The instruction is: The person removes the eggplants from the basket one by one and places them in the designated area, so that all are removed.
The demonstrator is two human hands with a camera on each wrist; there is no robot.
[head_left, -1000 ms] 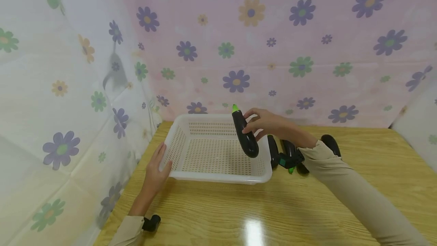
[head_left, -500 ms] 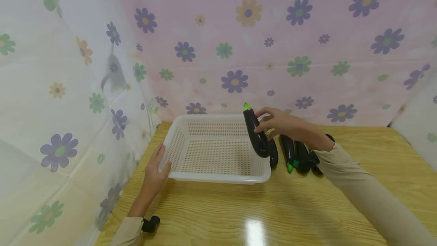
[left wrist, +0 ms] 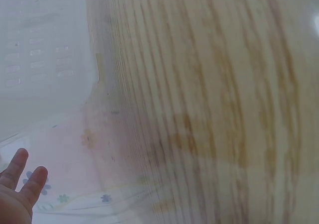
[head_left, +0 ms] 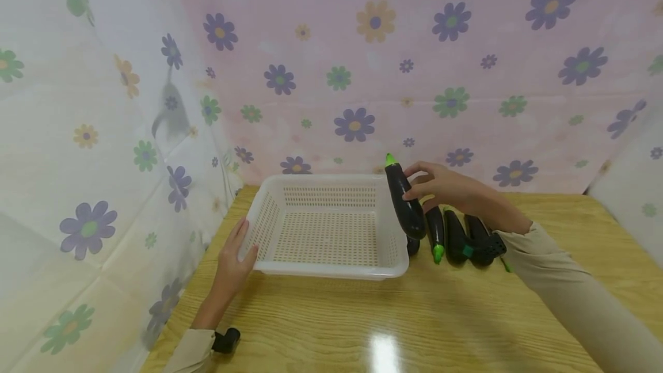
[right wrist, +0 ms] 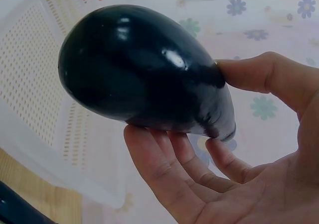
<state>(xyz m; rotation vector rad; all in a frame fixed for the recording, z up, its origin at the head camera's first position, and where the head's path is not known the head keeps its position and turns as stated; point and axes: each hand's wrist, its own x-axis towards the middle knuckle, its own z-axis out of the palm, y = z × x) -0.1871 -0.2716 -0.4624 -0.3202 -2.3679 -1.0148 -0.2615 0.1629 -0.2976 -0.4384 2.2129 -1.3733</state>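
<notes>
My right hand (head_left: 440,189) holds a dark, glossy eggplant (head_left: 405,200) above the right end of the white plastic basket (head_left: 331,273). In the right wrist view, the thumb (right wrist: 269,77) lies along one side of the eggplant (right wrist: 134,69) and the fingertips press the other; its rounded end points away from the palm. The green stem tip points up in the head view. My left hand (head_left: 233,261) rests at the basket's left side, fingers fairly straight along the outer wall. In the left wrist view only part of that hand (left wrist: 17,194) shows.
Several more eggplants (head_left: 437,235) lie side by side on the wooden table (head_left: 311,321), right of the basket, partly hidden by the right hand and wrist camera (head_left: 484,246). Flowered cloth (head_left: 311,73) stands behind and to the left. No eggplant shows inside the basket.
My right hand has moved right with the eggplant, from over the basket's interior to its right rim. More eggplants on the table show now. The left hand stays at the basket.
</notes>
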